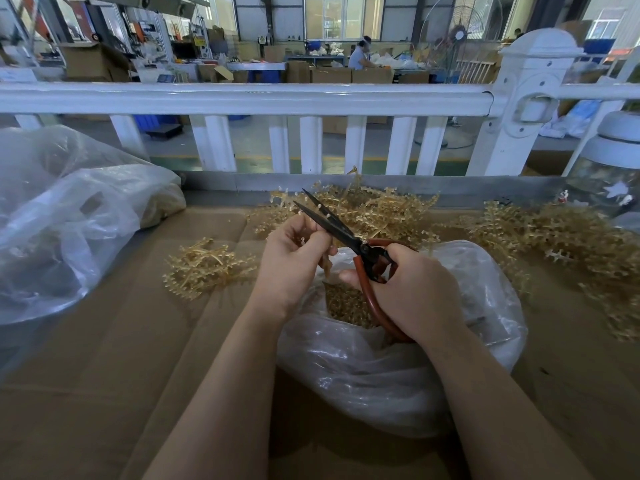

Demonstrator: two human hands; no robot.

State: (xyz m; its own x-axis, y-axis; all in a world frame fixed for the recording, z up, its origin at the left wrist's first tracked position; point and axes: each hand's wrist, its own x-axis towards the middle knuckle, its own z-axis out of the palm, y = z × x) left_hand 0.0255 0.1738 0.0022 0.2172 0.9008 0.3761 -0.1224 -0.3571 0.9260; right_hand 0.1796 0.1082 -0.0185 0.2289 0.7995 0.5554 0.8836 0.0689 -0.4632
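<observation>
I am pinching a small tan sprue piece (303, 241) in my left hand (294, 261), with the fingers curled round it and the thumb closing on top. Most of the piece is hidden inside my grip. I am holding it up close to the blades so that only the bit to be cut is sticking out.

My right hand (415, 289) is gripping the scissors (332, 223) by their red loops, fingers wrapped through and round them. The black blades are standing apart and pointing toward 11 o'clock, so I judge a snip is about to come rather than just ending.

I am working directly over the open clear bag (381, 375) at 6 o'clock from the scissors. That way whatever I am cutting off is dropping straight onto the cut bits (346, 306) heaped inside it, not scattering across the cardboard (104, 375) that is covering the bench.

The uncut stock is lying within reach. One tangled pile (367, 209) is sitting at 12 o'clock just beyond the blades, and a bigger heap (554, 237) is spreading out at 2 o'clock. A small bundle (204, 268) is resting at 9 o'clock, near my left wrist but not touching it.

A large crumpled plastic sack (69, 220) is slumping farther out at 9 o'clock, and the white railing (242, 97) is running across at 12 o'clock behind the bench.
</observation>
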